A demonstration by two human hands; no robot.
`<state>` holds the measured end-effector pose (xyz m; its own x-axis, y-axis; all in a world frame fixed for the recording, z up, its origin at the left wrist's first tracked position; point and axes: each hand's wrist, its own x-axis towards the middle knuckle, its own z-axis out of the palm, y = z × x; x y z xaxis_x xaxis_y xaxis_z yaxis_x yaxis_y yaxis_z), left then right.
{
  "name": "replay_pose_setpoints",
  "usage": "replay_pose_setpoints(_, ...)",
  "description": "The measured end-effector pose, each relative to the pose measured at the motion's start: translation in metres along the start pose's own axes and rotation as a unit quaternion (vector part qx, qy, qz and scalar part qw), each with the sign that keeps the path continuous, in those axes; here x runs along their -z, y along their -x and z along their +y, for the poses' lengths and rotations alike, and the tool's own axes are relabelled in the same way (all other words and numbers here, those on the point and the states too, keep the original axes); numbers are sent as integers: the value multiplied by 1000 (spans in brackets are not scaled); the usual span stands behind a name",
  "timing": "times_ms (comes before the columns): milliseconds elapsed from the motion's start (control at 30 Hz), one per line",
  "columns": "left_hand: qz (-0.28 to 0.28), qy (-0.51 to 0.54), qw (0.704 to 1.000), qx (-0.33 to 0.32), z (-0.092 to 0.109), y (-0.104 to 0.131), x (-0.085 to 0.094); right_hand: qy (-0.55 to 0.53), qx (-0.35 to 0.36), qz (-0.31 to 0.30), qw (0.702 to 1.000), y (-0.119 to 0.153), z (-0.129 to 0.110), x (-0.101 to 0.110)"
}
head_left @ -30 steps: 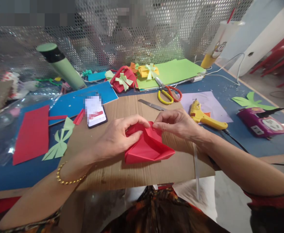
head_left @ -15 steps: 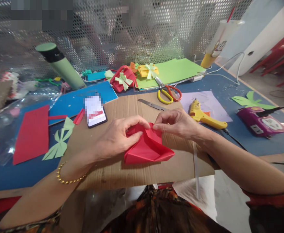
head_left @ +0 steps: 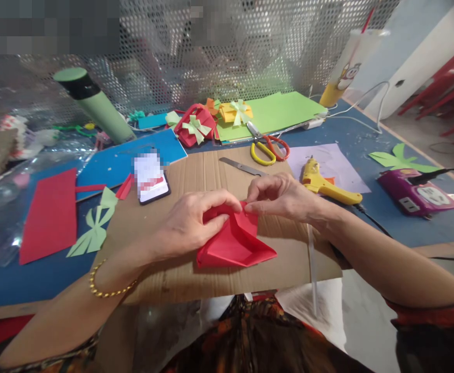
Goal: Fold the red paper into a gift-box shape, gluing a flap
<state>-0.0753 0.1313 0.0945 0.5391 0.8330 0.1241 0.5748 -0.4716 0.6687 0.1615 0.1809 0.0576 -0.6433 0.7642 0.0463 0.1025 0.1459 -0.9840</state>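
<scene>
A folded red paper piece, shaped like an open pouch, is held just above the brown cardboard. My left hand grips its left upper side, thumb in front and fingers behind. At the paper's top edge, my right hand pinches with thumb and index finger. Beyond my hands lies a thin metal blade. The yellow glue gun rests to the right on lilac paper. Scissors with yellow and red handles lie behind the blade.
A phone, pale green paper bows and a red sheet are at the left. A green bottle stands behind. Finished-looking red and yellow paper pieces lie at the back. At the right is a purple power block.
The folded red paper has tilted slightly and its lower edge has shifted a little toward me. Both hands keep their hold.
</scene>
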Motion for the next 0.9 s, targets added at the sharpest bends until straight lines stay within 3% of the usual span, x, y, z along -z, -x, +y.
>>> replay_pose_setpoints(133, -14, 5, 1000, -1, 0, -1, 0, 46, 26, -12, 999, 1, 1, 1)
replay_pose_setpoints(433, -9, 19, 1000, -5, -1, 0, -1, -19, 14, -38, 999, -1, -2, 4)
replay_pose_setpoints(700, -32, 18, 999, 13, 5, 0, 2, 51, 26, -12, 998, -1, 1, 1)
replay_pose_setpoints(900, 7, 19, 1000, 19, 0, 0, -1, 72, 42, -11, 996, -1, 0, 4)
